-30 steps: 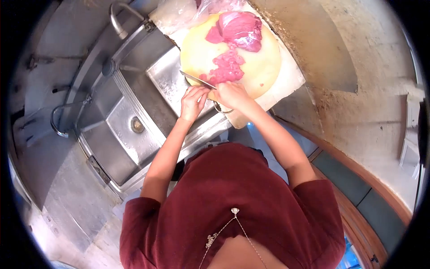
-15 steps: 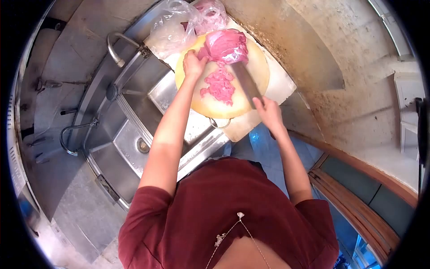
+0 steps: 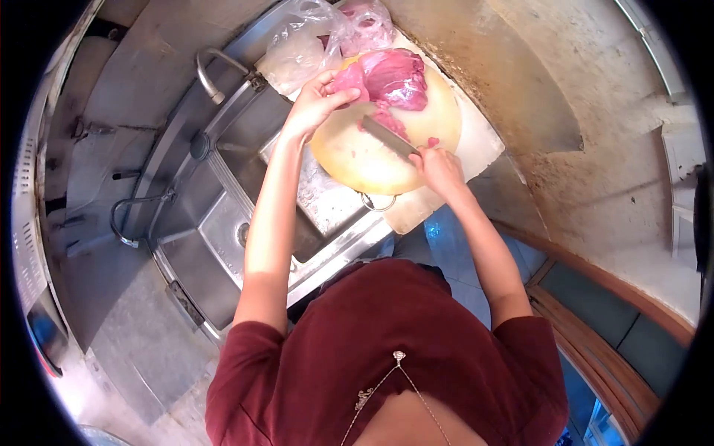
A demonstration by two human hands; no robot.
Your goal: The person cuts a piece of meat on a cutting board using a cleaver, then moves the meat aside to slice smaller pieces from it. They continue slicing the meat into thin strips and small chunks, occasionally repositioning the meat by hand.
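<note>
A: Start from the left. What's at that end?

B: A metal sink (image 3: 316, 192), then the left hand (image 3: 316, 105), raised over the left edge of a round yellow board (image 3: 357, 160). Its fingers and thumb are pinched on a flap of meat (image 3: 349, 80).

A: Where does the flap lie from the big piece?

B: Just left of it. The large piece of meat (image 3: 396, 80) sits toward the far side of the board, beyond both hands. Flap and piece meet at the edge; I can't tell whether they are joined.

A: Which hand is nearer to it?

B: The left, clearly. The right hand (image 3: 442, 171) is lower and farther right, closed around the handle of a knife (image 3: 390, 137).

A: How does the blade lie?

B: Slantwise, tip up and to the left, handle down and to the right. So the tip points toward the left hand's side, below the flap and apart from the fingers. Small cut pieces (image 3: 387, 117) lie along the blade's far side, between it and the large piece. Whether the steel touches the board, I can't say.

A: And the meat itself?

B: The flap is thin, pale pink and soft-looking. The large piece is rounded and deeper red, with a glossy, whitish sheen on its right side. The cut bits are pink and bunched.

A: Anything farther right?

B: One small scrap (image 3: 433, 141), just above the right hand.
</note>
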